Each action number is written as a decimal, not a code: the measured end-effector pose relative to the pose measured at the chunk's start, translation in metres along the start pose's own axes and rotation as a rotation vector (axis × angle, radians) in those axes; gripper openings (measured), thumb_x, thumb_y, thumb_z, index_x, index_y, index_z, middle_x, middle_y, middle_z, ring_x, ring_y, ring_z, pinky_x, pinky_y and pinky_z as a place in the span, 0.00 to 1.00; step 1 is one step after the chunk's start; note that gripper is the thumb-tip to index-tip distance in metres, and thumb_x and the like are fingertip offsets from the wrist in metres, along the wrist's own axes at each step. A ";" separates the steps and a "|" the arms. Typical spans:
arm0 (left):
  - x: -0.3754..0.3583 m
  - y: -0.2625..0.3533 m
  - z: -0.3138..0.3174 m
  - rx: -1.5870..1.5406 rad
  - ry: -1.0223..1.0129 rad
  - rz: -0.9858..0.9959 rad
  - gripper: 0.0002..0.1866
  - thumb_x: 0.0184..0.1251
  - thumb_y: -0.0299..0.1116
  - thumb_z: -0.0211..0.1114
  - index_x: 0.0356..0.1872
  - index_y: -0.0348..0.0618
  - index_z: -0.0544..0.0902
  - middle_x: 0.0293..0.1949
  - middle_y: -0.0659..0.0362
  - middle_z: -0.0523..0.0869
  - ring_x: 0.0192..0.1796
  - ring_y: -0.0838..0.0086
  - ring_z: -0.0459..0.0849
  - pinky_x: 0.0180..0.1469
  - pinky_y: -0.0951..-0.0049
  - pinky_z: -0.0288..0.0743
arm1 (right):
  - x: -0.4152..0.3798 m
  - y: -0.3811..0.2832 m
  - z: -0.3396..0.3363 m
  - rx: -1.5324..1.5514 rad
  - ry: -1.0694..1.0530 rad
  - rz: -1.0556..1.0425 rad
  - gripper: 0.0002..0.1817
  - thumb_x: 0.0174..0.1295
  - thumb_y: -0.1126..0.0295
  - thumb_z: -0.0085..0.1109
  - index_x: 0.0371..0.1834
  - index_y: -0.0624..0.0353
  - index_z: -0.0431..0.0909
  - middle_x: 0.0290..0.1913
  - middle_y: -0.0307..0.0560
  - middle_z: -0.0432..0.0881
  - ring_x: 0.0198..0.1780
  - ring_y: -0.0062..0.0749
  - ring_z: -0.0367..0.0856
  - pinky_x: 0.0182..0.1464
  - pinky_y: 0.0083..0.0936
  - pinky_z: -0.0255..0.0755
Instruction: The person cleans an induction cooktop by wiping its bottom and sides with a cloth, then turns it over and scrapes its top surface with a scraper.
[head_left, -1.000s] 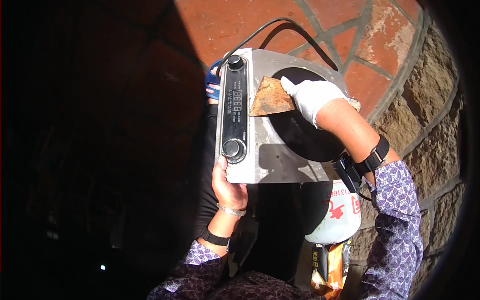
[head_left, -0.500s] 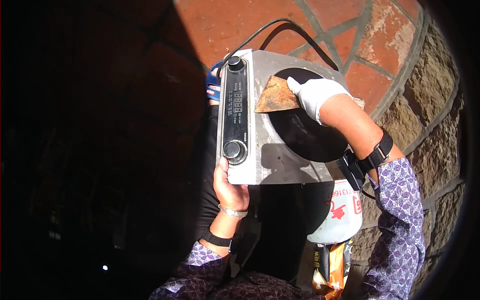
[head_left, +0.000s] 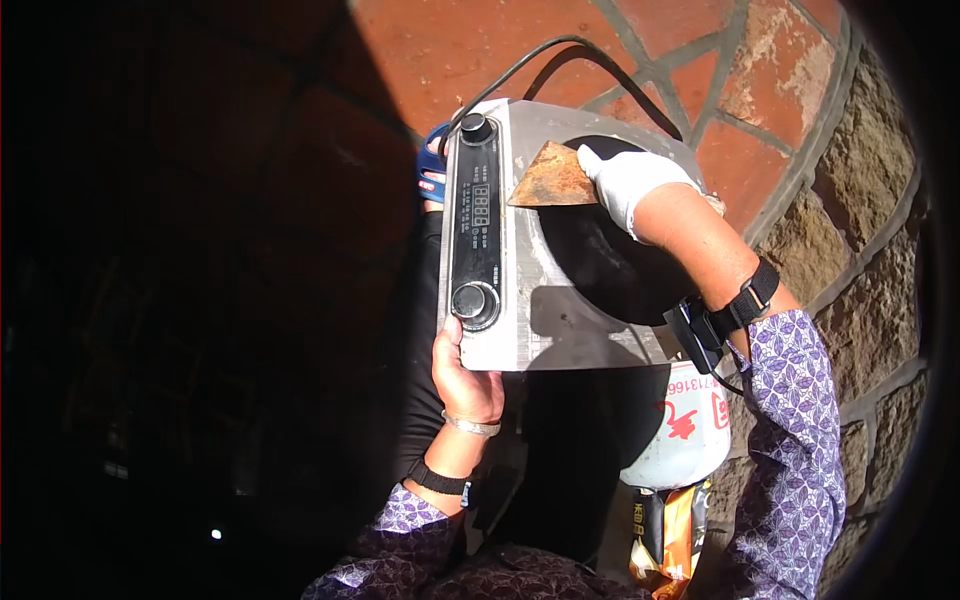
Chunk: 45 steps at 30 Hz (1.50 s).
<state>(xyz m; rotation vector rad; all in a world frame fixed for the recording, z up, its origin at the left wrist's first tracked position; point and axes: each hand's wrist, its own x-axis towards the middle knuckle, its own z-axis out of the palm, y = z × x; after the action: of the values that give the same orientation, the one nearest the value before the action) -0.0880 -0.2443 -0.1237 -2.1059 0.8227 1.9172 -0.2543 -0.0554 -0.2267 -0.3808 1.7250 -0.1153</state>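
Note:
An induction cooker (head_left: 560, 330) with a steel casing and a round black plate rests over my legs, its control panel (head_left: 476, 225) with two knobs on the left. My left hand (head_left: 466, 385) is bare and grips the cooker's near left corner, thumb beside the lower knob. My right hand (head_left: 635, 185), in a white glove, is closed round a scraper (head_left: 555, 178) with a rusty, wide blade. The blade lies over the steel top and the edge of the black plate, pointing left toward the panel. The scraper's handle is mostly hidden in the glove.
A black power cord (head_left: 560, 42) loops beyond the cooker over red paving (head_left: 440, 60). Rough stone blocks (head_left: 870, 190) border the right. Below the cooker stand a whitish container (head_left: 690, 440) with red writing and an orange-black packet (head_left: 675, 535). Deep shadow covers the left side.
The scraper's blade has turned slightly, its left tip moving away from me along the steel top. The cooker and my left hand have shifted a little to the right in view.

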 end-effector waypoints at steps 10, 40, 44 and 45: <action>-0.002 0.002 0.003 -0.020 -0.019 -0.006 0.17 0.71 0.41 0.53 0.52 0.40 0.78 0.50 0.59 0.83 0.53 0.69 0.81 0.57 0.64 0.73 | 0.012 0.013 0.005 -0.039 0.075 0.030 0.19 0.66 0.75 0.41 0.61 0.60 0.65 0.49 0.60 0.81 0.52 0.55 0.79 0.51 0.43 0.73; 0.001 -0.001 -0.003 -0.067 -0.056 0.007 0.16 0.72 0.37 0.52 0.49 0.37 0.79 0.48 0.58 0.84 0.52 0.73 0.81 0.57 0.69 0.72 | 0.020 0.079 0.016 -0.027 -0.047 0.290 0.11 0.60 0.74 0.52 0.42 0.60 0.83 0.48 0.57 0.83 0.50 0.52 0.82 0.51 0.37 0.76; 0.000 0.000 0.000 -0.052 -0.053 0.007 0.16 0.72 0.38 0.51 0.49 0.37 0.79 0.48 0.58 0.84 0.52 0.73 0.81 0.58 0.69 0.72 | 0.032 0.068 0.006 -0.016 -0.067 0.306 0.12 0.58 0.75 0.53 0.41 0.61 0.84 0.48 0.57 0.83 0.50 0.51 0.82 0.50 0.37 0.76; -0.001 0.001 0.000 -0.045 -0.072 0.001 0.16 0.73 0.38 0.51 0.49 0.37 0.79 0.48 0.58 0.84 0.52 0.73 0.81 0.58 0.69 0.72 | 0.033 0.066 0.005 -0.010 -0.093 0.316 0.12 0.58 0.75 0.52 0.41 0.61 0.84 0.48 0.57 0.83 0.50 0.51 0.82 0.50 0.37 0.76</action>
<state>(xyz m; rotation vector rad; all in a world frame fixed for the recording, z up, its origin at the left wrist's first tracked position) -0.0881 -0.2446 -0.1226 -2.0481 0.7733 2.0180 -0.2668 -0.0030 -0.2774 -0.1155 1.6727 0.1381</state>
